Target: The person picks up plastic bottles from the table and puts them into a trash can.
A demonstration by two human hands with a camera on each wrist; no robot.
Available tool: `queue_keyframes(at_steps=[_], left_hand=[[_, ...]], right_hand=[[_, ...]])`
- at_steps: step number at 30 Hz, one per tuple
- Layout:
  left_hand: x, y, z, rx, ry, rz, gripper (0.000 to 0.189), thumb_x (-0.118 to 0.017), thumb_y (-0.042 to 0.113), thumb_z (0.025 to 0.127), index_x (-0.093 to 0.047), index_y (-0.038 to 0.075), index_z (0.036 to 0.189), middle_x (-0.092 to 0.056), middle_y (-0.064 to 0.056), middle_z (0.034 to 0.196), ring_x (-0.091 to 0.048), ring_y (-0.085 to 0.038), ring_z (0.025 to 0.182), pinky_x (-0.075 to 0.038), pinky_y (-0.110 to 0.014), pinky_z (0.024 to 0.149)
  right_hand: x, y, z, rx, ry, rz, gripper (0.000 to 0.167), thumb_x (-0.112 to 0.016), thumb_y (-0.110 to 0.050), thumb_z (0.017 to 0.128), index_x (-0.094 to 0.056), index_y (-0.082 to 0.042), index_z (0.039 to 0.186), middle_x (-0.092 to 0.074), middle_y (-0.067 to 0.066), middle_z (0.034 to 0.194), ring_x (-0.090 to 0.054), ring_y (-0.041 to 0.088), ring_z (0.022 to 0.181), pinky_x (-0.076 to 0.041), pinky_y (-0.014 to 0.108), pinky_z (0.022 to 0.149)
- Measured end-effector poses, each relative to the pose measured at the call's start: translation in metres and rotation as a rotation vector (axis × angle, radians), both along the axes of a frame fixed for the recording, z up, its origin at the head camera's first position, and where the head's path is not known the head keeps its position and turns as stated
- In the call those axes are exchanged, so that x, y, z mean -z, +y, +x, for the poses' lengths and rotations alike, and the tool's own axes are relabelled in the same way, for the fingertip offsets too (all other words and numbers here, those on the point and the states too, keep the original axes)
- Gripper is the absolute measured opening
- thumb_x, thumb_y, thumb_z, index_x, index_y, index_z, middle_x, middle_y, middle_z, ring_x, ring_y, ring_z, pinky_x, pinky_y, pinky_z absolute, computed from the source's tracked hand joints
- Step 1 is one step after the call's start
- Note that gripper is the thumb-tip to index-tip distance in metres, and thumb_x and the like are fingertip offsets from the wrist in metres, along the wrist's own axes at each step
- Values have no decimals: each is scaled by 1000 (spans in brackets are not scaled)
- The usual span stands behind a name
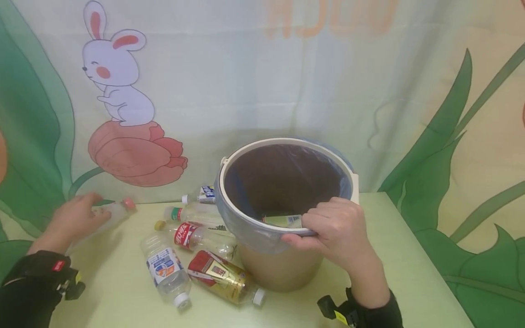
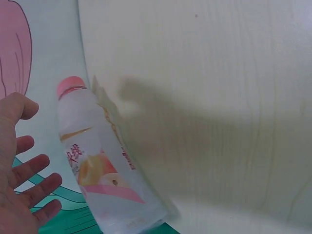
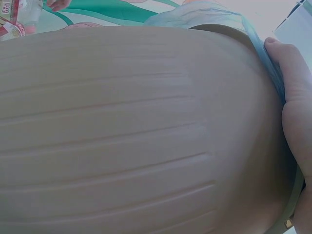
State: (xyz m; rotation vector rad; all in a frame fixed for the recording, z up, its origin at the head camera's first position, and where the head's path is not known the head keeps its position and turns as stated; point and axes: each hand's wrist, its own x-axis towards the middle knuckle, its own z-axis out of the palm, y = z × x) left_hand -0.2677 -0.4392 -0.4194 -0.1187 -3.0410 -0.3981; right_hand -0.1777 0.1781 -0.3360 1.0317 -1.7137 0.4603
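Note:
My left hand (image 1: 78, 221) is beside a white plastic bottle (image 2: 105, 170) with a pink cap and a peach on its label. In the left wrist view the fingers (image 2: 43, 186) are spread apart, with a gap between them and the bottle. The bottle lies at the table's back left. My right hand (image 1: 338, 230) grips the front right rim of a beige bin (image 1: 283, 269), its thumb outside over the bluish bag liner (image 1: 262, 237). Inside the bin, a piece with a pale green label (image 1: 283, 220) shows; the rest is dark.
Left of the bin lie several empty bottles: a red-labelled one (image 1: 186, 234), a green-labelled one (image 1: 193, 213), a clear one with a blue-white label (image 1: 164, 266), and a gold-and-red one (image 1: 221, 275). Another bottle (image 1: 205, 194) is partly behind the bin. A printed cloth (image 1: 246, 91) hangs behind the table.

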Motion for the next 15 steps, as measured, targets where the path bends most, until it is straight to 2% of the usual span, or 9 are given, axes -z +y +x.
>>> queue_keyframes(at_steps=[4,7,15], left_hand=[[7,-5,2,-37,13,-24,67,-68,37,104,-47,-12,144,-52,-47,132,-53,-68,114,-42,-80,85],[12,-8,2,-52,22,-37,70,-67,41,103,-47,-10,145,-49,-47,134,-51,-70,114,-41,-80,82],[23,-15,1,-103,-50,-20,78,-69,44,101,-39,-10,149,-47,-46,134,-49,-70,112,-36,-85,84]], right_hand=[[0,-1,0,-9,1,-3,67,-62,-64,106,-39,-24,57,-29,-12,54,-21,6,49,-19,22,47],[0,-1,0,-6,0,-2,67,-61,-63,106,-39,-24,57,-30,-12,54,-21,6,49,-19,22,47],[-1,-1,1,-3,-5,-9,67,-60,-64,106,-39,-24,57,-30,-12,53,-21,6,48,-19,23,47]])
